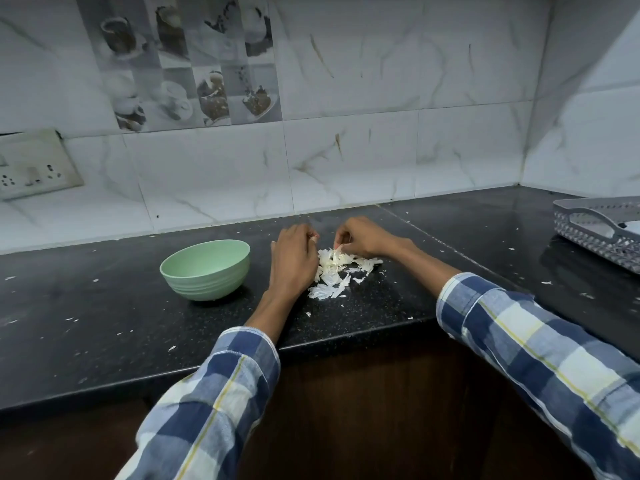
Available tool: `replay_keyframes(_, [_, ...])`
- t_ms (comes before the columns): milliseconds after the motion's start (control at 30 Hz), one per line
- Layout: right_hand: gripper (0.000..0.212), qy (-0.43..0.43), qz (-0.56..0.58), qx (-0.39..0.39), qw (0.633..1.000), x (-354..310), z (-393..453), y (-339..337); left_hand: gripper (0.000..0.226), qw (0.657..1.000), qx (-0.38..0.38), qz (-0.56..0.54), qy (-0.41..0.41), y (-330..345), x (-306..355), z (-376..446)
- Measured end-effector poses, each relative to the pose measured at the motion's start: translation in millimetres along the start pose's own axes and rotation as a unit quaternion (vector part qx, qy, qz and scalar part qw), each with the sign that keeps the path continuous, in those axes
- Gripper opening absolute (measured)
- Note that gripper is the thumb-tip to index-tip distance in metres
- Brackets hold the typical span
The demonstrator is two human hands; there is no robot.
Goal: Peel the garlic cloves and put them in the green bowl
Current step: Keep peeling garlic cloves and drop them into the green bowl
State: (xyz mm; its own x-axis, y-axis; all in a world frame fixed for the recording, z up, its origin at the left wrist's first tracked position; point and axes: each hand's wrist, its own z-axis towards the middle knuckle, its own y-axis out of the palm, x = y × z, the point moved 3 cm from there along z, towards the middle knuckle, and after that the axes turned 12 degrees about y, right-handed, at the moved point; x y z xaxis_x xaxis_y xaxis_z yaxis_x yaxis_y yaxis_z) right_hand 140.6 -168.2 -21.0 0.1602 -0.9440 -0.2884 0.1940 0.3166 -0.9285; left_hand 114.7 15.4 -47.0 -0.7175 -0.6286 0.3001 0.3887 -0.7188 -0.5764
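Head view shows our left hand (293, 252) curled around something small at its fingertips, likely a garlic clove, though we cannot tell. Our right hand (360, 237) pinches a strip of papery white skin above the heap of white garlic peelings (334, 271). The pale green ribbed bowl (206, 268) sits just left, its contents hidden. Peelings could stick and follow a clove into it.

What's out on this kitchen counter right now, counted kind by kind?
Pale green round plastic bowl: 1
Grey perforated plastic tray: 1
Heap of white papery garlic skins: 1
Bare hands at the heap, left hand and right hand: 2
Total: 5
The bowl's inside is hidden from this angle.
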Motion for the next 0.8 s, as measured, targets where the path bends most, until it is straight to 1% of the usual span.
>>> replay_keyframes(167, [0.012,-0.01,0.055,0.019,0.998,4,-7,-10,0.013,1.0,-0.002,-0.004,0.015,2,0,1])
replay_keyframes(300, [0.014,-0.006,0.136,0.034,0.99,8,-16,-19,0.012,0.998,-0.032,-0.03,0.038,7,3,0])
replay_keyframes(400, [0.014,0.009,0.222,0.016,0.975,9,-22,-21,0.023,0.996,-0.049,-0.062,0.044,10,5,0])
replay_keyframes(467, [0.013,0.006,0.255,0.006,0.967,9,-26,-21,0.026,0.994,-0.041,-0.099,0.036,9,6,1])
replay_keyframes(600, [0.017,0.0,0.302,-0.006,0.953,9,-32,-17,0.017,0.987,0.006,-0.162,0.012,4,7,2])
replay_keyframes(667, [0.019,-0.006,0.319,-0.008,0.948,8,-34,-14,0.015,0.984,0.021,-0.177,0.008,2,8,2])
replay_keyframes(800, [0.017,-0.005,0.341,-0.004,0.94,8,-36,-11,0.014,0.984,0.014,-0.178,-0.005,3,8,3])
